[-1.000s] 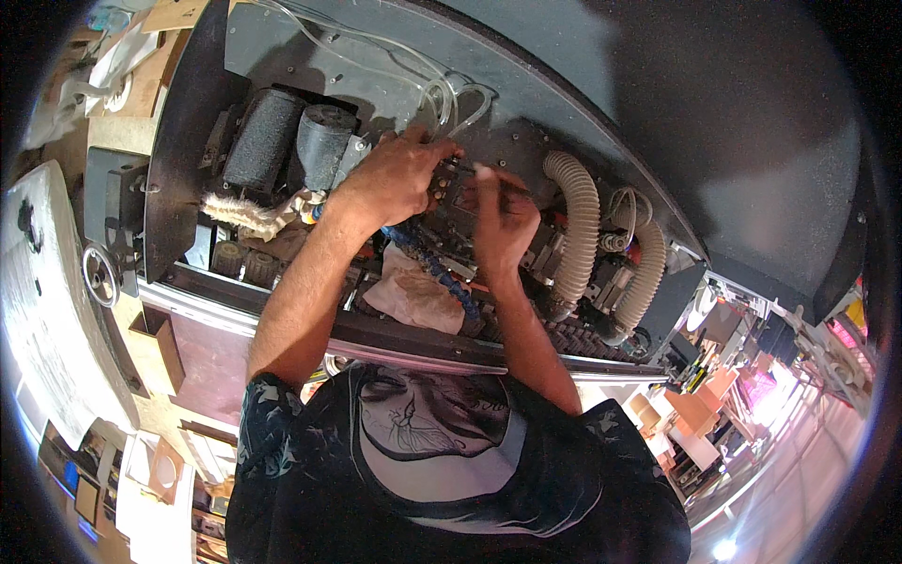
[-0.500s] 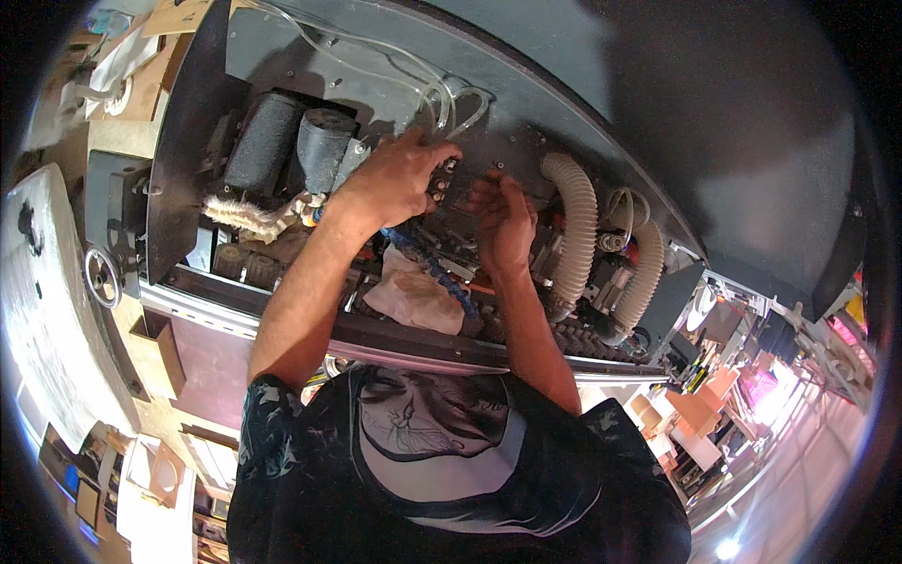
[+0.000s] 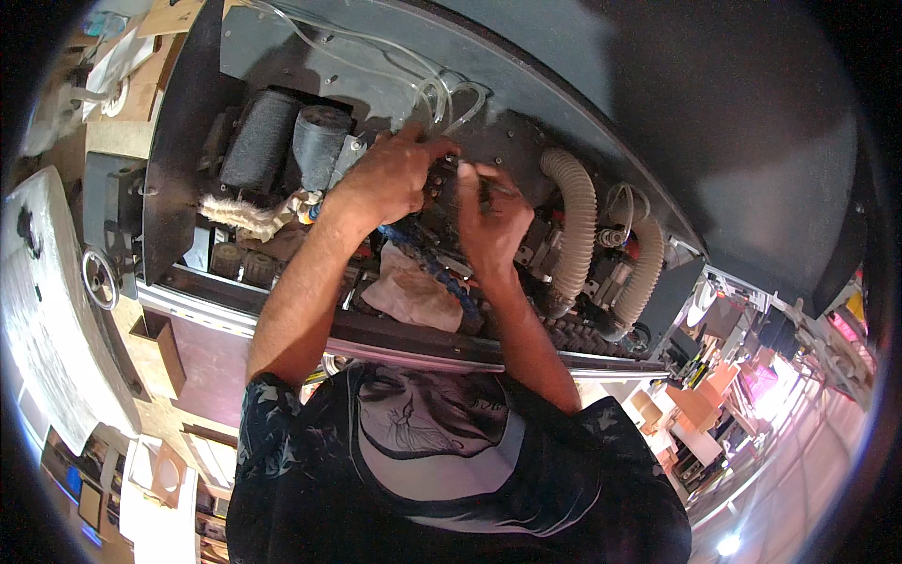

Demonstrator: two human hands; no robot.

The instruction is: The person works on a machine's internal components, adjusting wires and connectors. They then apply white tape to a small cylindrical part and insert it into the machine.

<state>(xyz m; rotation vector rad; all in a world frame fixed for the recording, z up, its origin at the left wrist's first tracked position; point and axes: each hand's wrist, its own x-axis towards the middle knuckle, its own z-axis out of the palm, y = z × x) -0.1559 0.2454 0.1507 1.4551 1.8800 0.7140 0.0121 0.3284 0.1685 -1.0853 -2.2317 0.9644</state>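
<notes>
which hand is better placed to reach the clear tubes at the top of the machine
Left, probably. The left hand sits directly below the clear tubes, its fingers nearly at them. The right hand is lower, down among the dark parts beside the ribbed hose.

- Your left hand (image 3: 390, 179) is bare: no glove, ring or watch that shows in the head view.
- Your right hand (image 3: 489, 221) is bare too, with nothing at the wrist.
- Both your forearms are uncovered up to the elbow and beyond.
- You wear a dark short-sleeved shirt (image 3: 282, 470) with a small pale pattern scattered over the sleeves and shoulders.
- Across your chest the shirt carries a large pale-grey panel (image 3: 423, 442) with a dark line drawing on it, edged by a black band.
</notes>
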